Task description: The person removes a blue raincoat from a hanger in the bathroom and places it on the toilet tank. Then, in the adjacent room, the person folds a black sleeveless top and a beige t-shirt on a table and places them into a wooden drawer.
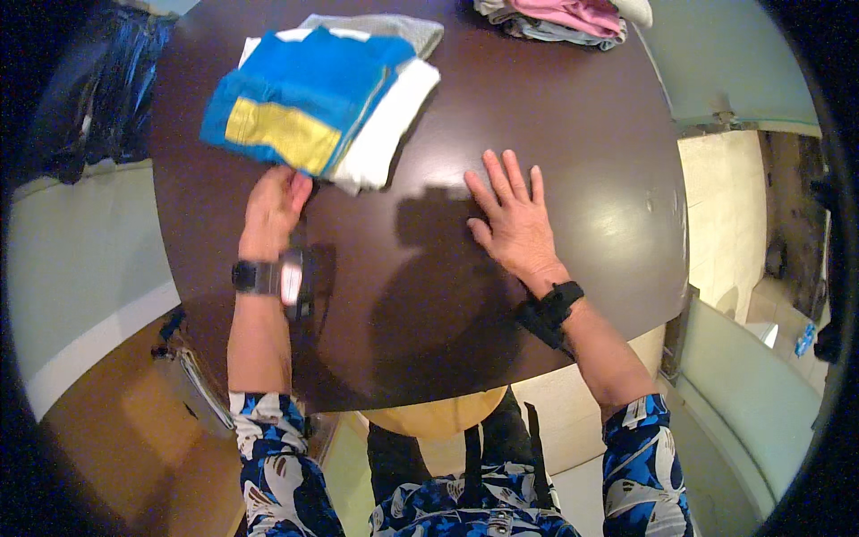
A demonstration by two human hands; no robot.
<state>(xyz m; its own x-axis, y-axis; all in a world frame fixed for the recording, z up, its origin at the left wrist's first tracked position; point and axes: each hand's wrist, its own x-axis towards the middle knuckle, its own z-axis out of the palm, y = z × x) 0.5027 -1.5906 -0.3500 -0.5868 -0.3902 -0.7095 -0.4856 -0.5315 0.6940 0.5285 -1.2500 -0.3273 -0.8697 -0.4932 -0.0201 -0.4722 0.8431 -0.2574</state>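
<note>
A stack of folded clothes lies on the far left of the dark table. Its top piece is a folded blue garment (313, 76) with a yellow patch, slightly blurred, over a white folded cloth (389, 125) and a grey one (385, 29). My left hand (273, 210) is at the near edge of the stack, its fingers curled and closed at the blue garment's edge; the fingertips are partly hidden there. Palm down on the bare tabletop to the right, my right hand (517, 219) lies open with fingers spread, holding nothing.
The round-edged dark brown table (429, 349) fills the middle. Another pile of folded clothes (568, 20), pink and grey-blue, sits at its far edge. Pale green glass panels (734, 63) stand on the right. A black plastic bag (98, 89) is at the far left.
</note>
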